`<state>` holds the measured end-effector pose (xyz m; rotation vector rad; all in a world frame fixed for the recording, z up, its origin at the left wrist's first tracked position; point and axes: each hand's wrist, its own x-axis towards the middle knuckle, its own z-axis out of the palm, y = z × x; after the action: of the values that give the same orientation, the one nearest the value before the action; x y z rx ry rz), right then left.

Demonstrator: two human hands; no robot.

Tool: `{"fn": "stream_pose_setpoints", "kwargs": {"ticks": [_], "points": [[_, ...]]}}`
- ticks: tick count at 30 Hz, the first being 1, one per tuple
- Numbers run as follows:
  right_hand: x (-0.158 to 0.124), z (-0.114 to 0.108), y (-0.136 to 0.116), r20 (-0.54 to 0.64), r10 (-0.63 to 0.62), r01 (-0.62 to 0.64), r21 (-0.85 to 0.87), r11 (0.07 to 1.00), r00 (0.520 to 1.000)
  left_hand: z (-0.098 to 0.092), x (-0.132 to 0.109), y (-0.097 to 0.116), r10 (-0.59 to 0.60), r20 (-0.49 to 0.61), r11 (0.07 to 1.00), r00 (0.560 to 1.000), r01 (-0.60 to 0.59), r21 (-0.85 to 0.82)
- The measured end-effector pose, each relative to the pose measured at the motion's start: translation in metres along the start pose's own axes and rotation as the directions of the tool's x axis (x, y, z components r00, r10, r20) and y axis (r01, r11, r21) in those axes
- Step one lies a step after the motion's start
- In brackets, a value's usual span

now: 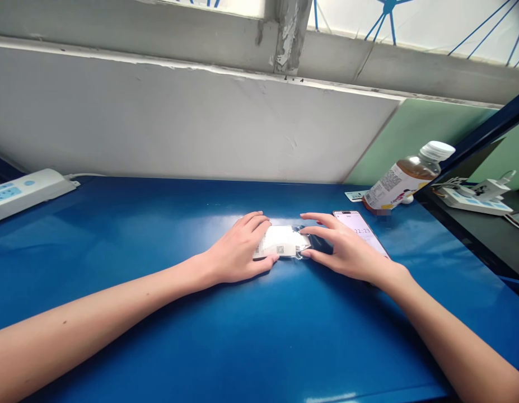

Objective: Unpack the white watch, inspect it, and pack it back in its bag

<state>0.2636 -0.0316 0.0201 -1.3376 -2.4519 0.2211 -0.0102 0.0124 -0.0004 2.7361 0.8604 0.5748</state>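
A small shiny packet with a white, code-printed label (282, 240) lies flat on the blue table (225, 336). My left hand (242, 246) grips its left end, fingers over the far side and thumb along the near edge. At the packet's crinkled right end is my right hand (339, 243), its fingers spread and curved. Those fingertips are at or just touching the clear edge; I cannot tell which. Glare washes out part of the label, and the left fingers hide the packet's left end.
Beside my right hand lies a phone (362, 229) with a lit screen, partly covered by that hand. Behind it stand a drink bottle (406, 176) with a white cap and a small card (355, 196). Power strips lie at far left (28, 193) and far right (473, 200).
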Motion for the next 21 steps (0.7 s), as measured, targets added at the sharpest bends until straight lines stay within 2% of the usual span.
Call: {"fn": "stream_pose_setpoints", "kwargs": {"ticks": [5, 8, 13, 17, 21], "points": [[0.001, 0.021, -0.010, -0.072, 0.038, -0.031, 0.096, 0.995, 0.997, 0.000, 0.000, 0.000, 0.029, -0.008, 1.000, 1.000, -0.029, 0.000], [0.002, 0.025, -0.013, -0.090, 0.020, -0.012, 0.083, 0.996, 0.996, 0.000, 0.000, 0.000, 0.028, -0.020, 1.000, 0.999, -0.028, 0.003], [0.003, 0.015, -0.015, -0.078, 0.007, -0.010, -0.041, 0.999, 0.997, 0.001, 0.000, 0.000, 0.002, -0.024, 1.000, 1.000, -0.002, 0.009], [0.002, 0.003, -0.010, -0.057, 0.055, -0.062, -0.119, 0.991, 0.997, 0.002, 0.001, 0.000, -0.020, -0.006, 1.000, 1.000, 0.020, 0.010], [0.001, 0.001, -0.008, -0.045, 0.095, -0.100, -0.136, 0.986, 0.994, 0.001, 0.001, 0.000, -0.006, -0.001, 1.000, 1.000, 0.006, 0.008]]}}
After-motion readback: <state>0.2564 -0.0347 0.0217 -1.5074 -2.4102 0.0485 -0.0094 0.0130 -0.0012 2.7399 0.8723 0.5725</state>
